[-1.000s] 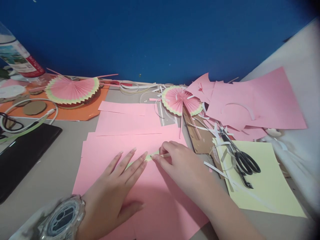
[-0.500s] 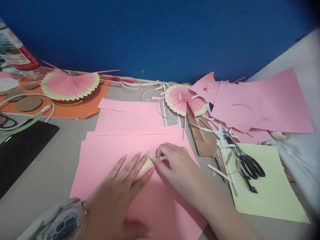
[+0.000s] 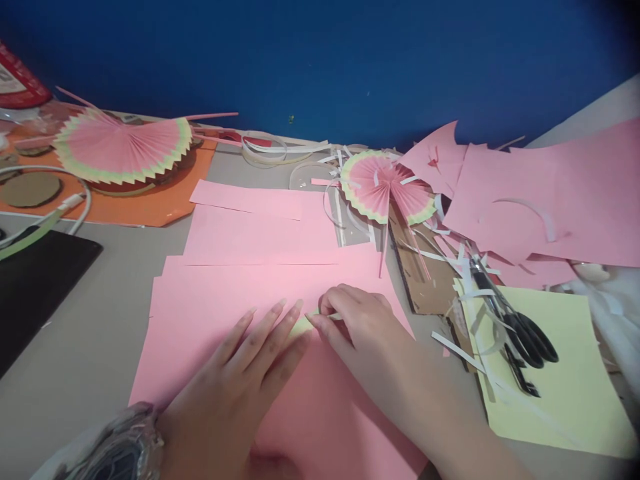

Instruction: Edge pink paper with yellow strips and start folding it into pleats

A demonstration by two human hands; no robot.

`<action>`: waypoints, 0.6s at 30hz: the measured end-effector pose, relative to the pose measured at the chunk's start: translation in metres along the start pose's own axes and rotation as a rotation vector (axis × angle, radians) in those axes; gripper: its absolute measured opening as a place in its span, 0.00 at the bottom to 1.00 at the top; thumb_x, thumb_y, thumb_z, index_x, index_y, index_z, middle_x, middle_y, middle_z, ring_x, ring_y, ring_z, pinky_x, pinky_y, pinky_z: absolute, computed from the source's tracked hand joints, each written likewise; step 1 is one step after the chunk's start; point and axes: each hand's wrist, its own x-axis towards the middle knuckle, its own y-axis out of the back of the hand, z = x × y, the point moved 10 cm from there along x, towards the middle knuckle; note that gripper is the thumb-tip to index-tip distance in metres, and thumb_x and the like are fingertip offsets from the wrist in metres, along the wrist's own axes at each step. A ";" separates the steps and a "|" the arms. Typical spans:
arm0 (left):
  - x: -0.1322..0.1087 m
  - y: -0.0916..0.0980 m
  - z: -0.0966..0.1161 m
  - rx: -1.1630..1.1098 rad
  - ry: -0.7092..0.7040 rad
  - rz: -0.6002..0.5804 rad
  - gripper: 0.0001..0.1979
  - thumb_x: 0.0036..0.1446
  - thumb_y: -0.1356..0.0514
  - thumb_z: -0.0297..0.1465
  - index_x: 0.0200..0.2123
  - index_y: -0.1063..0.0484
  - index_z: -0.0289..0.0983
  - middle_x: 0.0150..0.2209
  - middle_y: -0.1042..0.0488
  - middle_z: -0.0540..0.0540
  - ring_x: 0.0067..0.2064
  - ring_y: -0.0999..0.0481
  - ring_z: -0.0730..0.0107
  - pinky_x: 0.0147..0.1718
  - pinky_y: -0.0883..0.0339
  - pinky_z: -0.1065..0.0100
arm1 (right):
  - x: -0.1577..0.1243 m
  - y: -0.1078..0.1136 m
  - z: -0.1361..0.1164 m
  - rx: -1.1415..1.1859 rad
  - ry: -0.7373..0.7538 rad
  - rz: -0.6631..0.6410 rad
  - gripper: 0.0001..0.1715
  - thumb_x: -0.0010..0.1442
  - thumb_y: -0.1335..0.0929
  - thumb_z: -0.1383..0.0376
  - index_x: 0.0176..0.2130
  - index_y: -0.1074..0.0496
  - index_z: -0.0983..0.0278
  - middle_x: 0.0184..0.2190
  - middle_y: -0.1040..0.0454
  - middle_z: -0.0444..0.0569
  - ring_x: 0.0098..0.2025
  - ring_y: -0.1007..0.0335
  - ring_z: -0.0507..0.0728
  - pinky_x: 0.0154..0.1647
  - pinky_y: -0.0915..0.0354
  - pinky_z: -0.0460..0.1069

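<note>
Pink paper sheets (image 3: 210, 293) lie stacked in front of me. Flat on them rests my left hand (image 3: 245, 373), its fingers stretched out and the index and thumb side beside a narrow yellow-green paper strip (image 3: 301, 325). My right hand (image 3: 360, 320) pinches the end of that strip between thumb and curled fingers, close to my left fingertips. Much of the strip is hidden under both hands. Behind the stack stand two pleated pink fans with yellow-green edges: a large paper fan (image 3: 125, 147) at the left and a smaller paper fan (image 3: 373, 187) in the middle.
Black-handled scissors (image 3: 525, 333) lie on yellow paper (image 3: 560, 393) at the right, among white paper scraps. Cut pink paper (image 3: 590, 187) leans behind them. Brown cardboard (image 3: 420, 287) sits near the small fan. At the left are a black flat device (image 3: 45, 287), a cable and orange card (image 3: 175, 207).
The view has shifted slightly, so the things at the back sit higher and the right-hand items lie further right. Both hands keep nearly the same pose at the strip.
</note>
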 end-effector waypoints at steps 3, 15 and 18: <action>-0.001 -0.001 -0.001 0.007 0.017 -0.008 0.57 0.38 0.41 0.57 0.64 0.55 0.30 0.66 0.58 0.36 0.66 0.59 0.53 0.61 0.73 0.58 | 0.000 -0.002 0.000 0.003 0.002 -0.012 0.09 0.60 0.37 0.70 0.28 0.36 0.62 0.28 0.31 0.43 0.32 0.37 0.55 0.38 0.43 0.50; 0.000 -0.001 0.000 -0.002 -0.003 0.024 0.54 0.41 0.44 0.58 0.63 0.52 0.29 0.66 0.54 0.37 0.65 0.57 0.52 0.61 0.73 0.58 | 0.003 -0.003 0.000 0.001 0.013 -0.002 0.10 0.60 0.37 0.70 0.27 0.38 0.62 0.27 0.31 0.43 0.31 0.38 0.55 0.36 0.44 0.50; -0.001 -0.003 0.001 -0.025 -0.006 0.009 0.54 0.42 0.45 0.58 0.64 0.55 0.29 0.66 0.54 0.38 0.66 0.57 0.55 0.62 0.74 0.58 | 0.002 -0.003 0.000 -0.005 0.014 0.002 0.10 0.61 0.38 0.70 0.27 0.38 0.62 0.27 0.31 0.43 0.31 0.38 0.55 0.37 0.44 0.50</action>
